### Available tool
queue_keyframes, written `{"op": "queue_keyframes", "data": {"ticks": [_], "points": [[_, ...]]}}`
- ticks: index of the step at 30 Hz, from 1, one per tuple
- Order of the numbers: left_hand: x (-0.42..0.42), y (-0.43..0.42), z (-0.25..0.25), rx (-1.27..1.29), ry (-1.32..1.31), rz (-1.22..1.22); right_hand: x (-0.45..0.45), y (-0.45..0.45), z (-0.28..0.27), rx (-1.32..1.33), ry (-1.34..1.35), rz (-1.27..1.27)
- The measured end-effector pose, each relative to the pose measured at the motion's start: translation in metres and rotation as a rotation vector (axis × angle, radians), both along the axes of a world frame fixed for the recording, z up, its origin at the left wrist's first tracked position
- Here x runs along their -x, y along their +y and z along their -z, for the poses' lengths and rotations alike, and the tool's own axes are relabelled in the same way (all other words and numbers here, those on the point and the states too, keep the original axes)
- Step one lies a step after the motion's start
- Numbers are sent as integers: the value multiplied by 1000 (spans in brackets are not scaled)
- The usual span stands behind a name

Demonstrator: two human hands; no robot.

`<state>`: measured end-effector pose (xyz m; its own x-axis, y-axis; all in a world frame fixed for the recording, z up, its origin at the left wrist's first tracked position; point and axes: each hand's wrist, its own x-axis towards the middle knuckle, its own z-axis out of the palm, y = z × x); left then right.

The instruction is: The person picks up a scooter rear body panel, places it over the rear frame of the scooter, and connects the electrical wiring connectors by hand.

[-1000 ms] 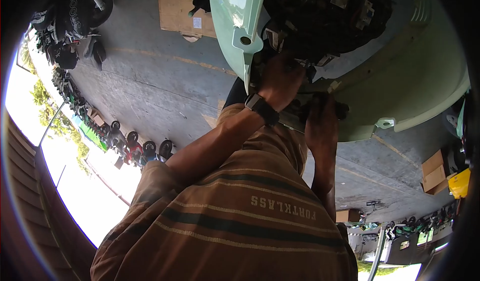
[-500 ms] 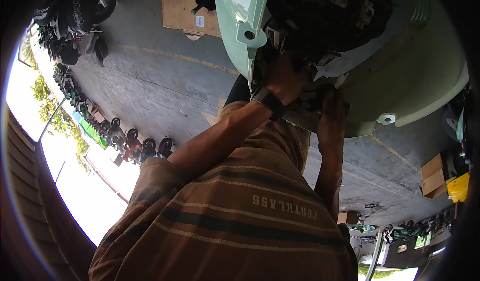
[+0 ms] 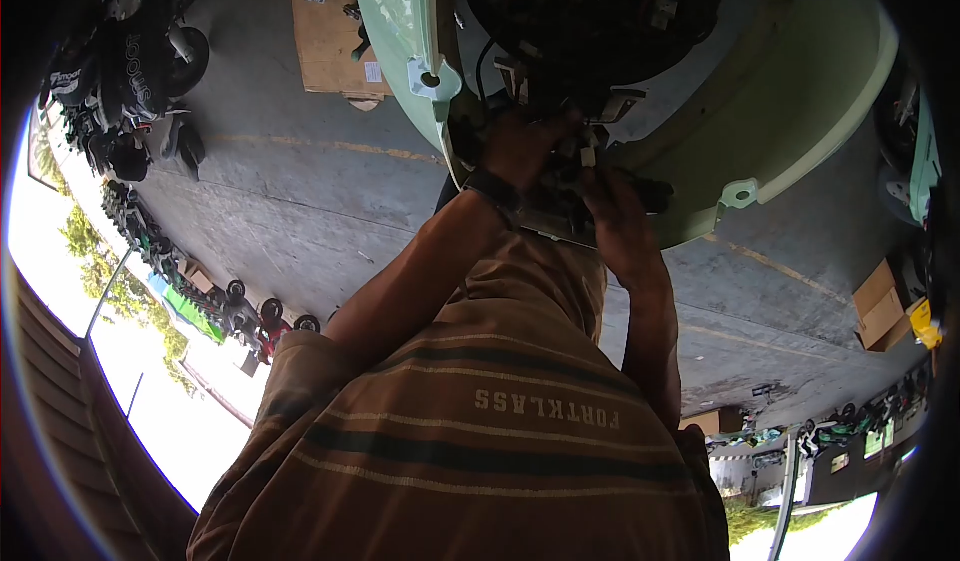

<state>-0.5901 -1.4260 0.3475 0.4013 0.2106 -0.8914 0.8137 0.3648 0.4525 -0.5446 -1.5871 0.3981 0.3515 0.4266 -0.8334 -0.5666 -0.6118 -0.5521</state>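
Observation:
My left hand (image 3: 520, 151), with a dark watch on the wrist, reaches into the hollow of a pale green scooter body panel (image 3: 815, 151). Its fingers are bent in among dark parts and their tips are in shadow. Close beside it, my right hand (image 3: 618, 216) has its fingers curled at dark parts in the same hollow. A small white connector (image 3: 588, 153) shows just beyond the right fingertips, between both hands. What either hand grips is hidden. Above them sits a round black assembly (image 3: 590, 21) with metal brackets, and a thin black cable (image 3: 482, 71) runs down beside it.
Flattened cardboard (image 3: 335, 51) lies on the grey concrete floor (image 3: 290, 201). Parked scooters (image 3: 135, 71) stand at the left, with a row of more behind. At the right are an open cardboard box (image 3: 880, 306) and a yellow object (image 3: 925, 323).
The view has shifted, so the panel appears farther left. The white connector now lies nearer my left hand. Both hands stay inside the panel's hollow.

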Motion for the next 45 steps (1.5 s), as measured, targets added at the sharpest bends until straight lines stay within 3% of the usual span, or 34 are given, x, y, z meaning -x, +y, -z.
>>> {"op": "queue_keyframes", "data": {"ticks": [7, 9, 12, 16, 21, 25, 33, 43, 45], "points": [[-2, -2, -8, 68, 11, -102, 2, 2, -3, 24, 27, -24], [-5, 1, -13, 123, 34, -76, 3, 1, -4, -7, -76, -31], [3, 3, 6, 175, 5, -132, 5, 0, -2, 4, -89, 7], [4, -2, 1, 113, -54, -173, 7, -1, 2, 30, -57, -12], [-4, 3, -17, -42, -28, 43, 11, -2, 6, 10, -167, -2], [-1, 0, -12, -25, -76, -54, 10, -2, 5, 35, -168, -32], [-4, 7, -17, -319, -167, 297, 14, -3, 12, 3, -64, -14], [-5, 7, -22, -250, -321, 296, 9, -3, 4, -10, -62, -40], [-8, 9, -26, -337, -328, 442, 11, -3, 3, -34, -116, -19]]}}
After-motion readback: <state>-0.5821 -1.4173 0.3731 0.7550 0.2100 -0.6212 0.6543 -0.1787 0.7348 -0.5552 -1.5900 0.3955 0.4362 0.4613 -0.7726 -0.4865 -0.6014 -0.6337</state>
